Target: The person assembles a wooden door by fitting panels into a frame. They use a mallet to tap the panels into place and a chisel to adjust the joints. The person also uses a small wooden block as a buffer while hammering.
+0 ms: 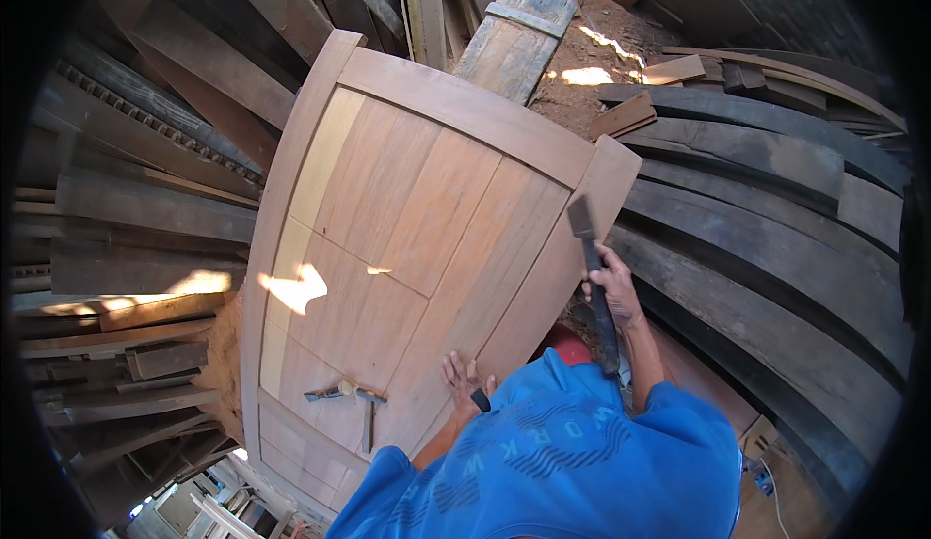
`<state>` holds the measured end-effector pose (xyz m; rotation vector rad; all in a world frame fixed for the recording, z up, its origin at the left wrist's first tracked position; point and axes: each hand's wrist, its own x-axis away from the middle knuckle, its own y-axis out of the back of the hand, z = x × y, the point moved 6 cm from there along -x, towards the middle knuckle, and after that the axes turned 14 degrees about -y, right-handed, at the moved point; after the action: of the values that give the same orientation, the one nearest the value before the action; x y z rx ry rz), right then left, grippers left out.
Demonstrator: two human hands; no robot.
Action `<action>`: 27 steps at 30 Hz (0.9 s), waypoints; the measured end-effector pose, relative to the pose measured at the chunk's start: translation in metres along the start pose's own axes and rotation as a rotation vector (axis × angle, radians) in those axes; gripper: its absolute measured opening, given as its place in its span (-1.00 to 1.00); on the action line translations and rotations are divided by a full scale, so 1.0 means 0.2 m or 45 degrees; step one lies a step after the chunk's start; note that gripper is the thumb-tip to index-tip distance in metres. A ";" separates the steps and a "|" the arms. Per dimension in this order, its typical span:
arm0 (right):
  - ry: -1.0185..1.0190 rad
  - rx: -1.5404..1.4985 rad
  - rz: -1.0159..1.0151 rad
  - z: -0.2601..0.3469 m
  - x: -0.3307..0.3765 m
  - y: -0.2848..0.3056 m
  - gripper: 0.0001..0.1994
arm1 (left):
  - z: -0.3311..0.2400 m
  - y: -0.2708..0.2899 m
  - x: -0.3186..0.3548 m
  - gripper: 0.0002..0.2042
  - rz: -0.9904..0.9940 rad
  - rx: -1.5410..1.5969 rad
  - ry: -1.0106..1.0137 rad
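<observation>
A wooden door panel [427,219] of fitted boards in a broad frame lies before me. My left hand [465,381] rests on its lower boards, fingers spread and holding nothing. My right hand [614,282] is closed round a long dark-handled tool [603,326] by the panel's right edge. Its flat grey end points away from me over the right frame rail, slightly blurred, so I cannot tell its exact kind. Left of my left hand, a hammer [369,415] lies on the boards. Beside it lies a small tool [328,393], too small to name.
Stacked dark planks [756,229] crowd the right side, and more boards [145,209] lean along the left. A weathered board [517,40] lies beyond the panel's far edge near reddish sawdust [611,20]. A red object [567,345] shows beside the panel near my waist.
</observation>
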<state>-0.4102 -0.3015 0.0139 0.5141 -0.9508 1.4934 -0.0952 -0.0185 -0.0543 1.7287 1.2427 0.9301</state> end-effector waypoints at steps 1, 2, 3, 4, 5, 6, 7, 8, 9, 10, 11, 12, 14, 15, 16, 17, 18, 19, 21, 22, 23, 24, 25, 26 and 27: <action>-0.031 -0.246 0.011 0.01 0.05 0.03 -0.55 | 0.00 0.00 0.00 -0.28 -0.010 -0.014 -0.009; 0.013 -0.165 -0.060 0.03 0.07 0.09 -0.63 | 0.00 -0.01 0.00 -0.28 -0.020 -0.029 -0.017; 0.002 -0.160 -0.171 0.06 0.09 0.14 -0.68 | -0.01 -0.01 0.00 -0.28 -0.031 -0.044 -0.023; -0.005 -0.173 -0.179 0.02 0.05 0.26 -0.70 | 0.00 -0.02 0.00 -0.28 0.062 -0.023 0.036; -0.008 -0.185 -0.181 0.00 -0.01 0.37 -0.72 | 0.01 -0.04 0.00 -0.28 0.149 -0.006 0.095; -0.060 -0.509 -0.140 0.02 -0.02 0.37 -0.77 | 0.02 -0.06 0.01 -0.28 0.241 0.010 0.159; -0.066 -0.698 -0.104 0.02 -0.06 0.39 -0.77 | 0.02 -0.06 0.02 -0.28 0.204 -0.027 0.137; -0.072 -0.892 -0.069 -0.01 -0.12 0.43 -0.77 | 0.03 -0.08 0.04 -0.28 0.171 -0.064 0.110; -0.077 -1.086 -0.032 -0.05 -0.16 0.46 -0.77 | 0.05 -0.10 0.04 -0.28 0.139 -0.102 0.083; -0.141 -1.132 0.050 -0.05 -0.18 0.43 -0.79 | 0.05 -0.11 0.05 -0.28 0.129 -0.101 0.087; -0.156 -0.971 0.058 -0.06 -0.18 0.42 -0.77 | 0.06 -0.12 0.06 -0.28 0.120 -0.101 0.089; -0.169 -0.812 0.065 -0.06 -0.17 0.40 -0.76 | 0.07 -0.13 0.07 -0.28 0.112 -0.100 0.090; -0.165 -0.692 0.143 -0.05 -0.14 0.39 -0.75 | 0.04 -0.08 0.04 -0.29 0.039 -0.092 0.028; -0.140 -0.732 0.125 -0.06 -0.15 0.42 -0.74 | 0.03 -0.06 0.03 -0.29 0.003 -0.088 -0.003; -0.112 -0.777 0.099 -0.08 -0.14 0.44 -0.74 | 0.03 -0.05 0.02 -0.29 -0.003 -0.079 -0.010; -0.084 -0.821 0.073 -0.09 -0.14 0.46 -0.74 | 0.03 -0.04 0.02 -0.30 -0.010 -0.070 -0.017; -0.075 -0.797 -0.011 -0.11 -0.16 0.47 -0.73 | 0.02 -0.02 0.02 -0.30 -0.017 -0.060 -0.023; -0.102 -0.810 0.012 -0.12 -0.19 0.47 -0.74 | 0.02 -0.02 0.01 -0.31 0.003 -0.024 -0.004; -0.157 -0.834 0.058 -0.12 -0.22 0.48 -0.74 | 0.02 0.00 0.00 -0.31 0.041 0.048 0.033; -0.224 -0.758 0.119 -0.08 -0.19 0.44 -0.74 | 0.01 0.01 0.00 -0.31 0.012 0.043 0.019; -0.204 -0.759 0.114 -0.07 -0.18 0.43 -0.74 | 0.00 0.02 0.00 -0.31 -0.016 0.037 0.004; -0.183 -0.760 0.109 -0.07 -0.17 0.43 -0.75 | 0.00 0.02 0.00 -0.32 -0.045 0.032 -0.010; -0.159 -0.763 0.106 -0.07 -0.17 0.42 -0.75 | 0.00 0.02 -0.01 -0.32 -0.033 0.007 -0.014; -0.161 -0.747 0.080 -0.08 -0.16 0.41 -0.75 | 0.00 0.01 -0.01 -0.32 -0.022 -0.018 -0.017; -0.163 -0.731 0.053 -0.09 -0.16 0.40 -0.75 | 0.00 0.01 -0.01 -0.32 -0.010 -0.043 -0.020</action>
<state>-0.4784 -0.3009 -0.0420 0.1712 -1.4322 1.1576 -0.0953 -0.0213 -0.0534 1.7006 1.2165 0.9256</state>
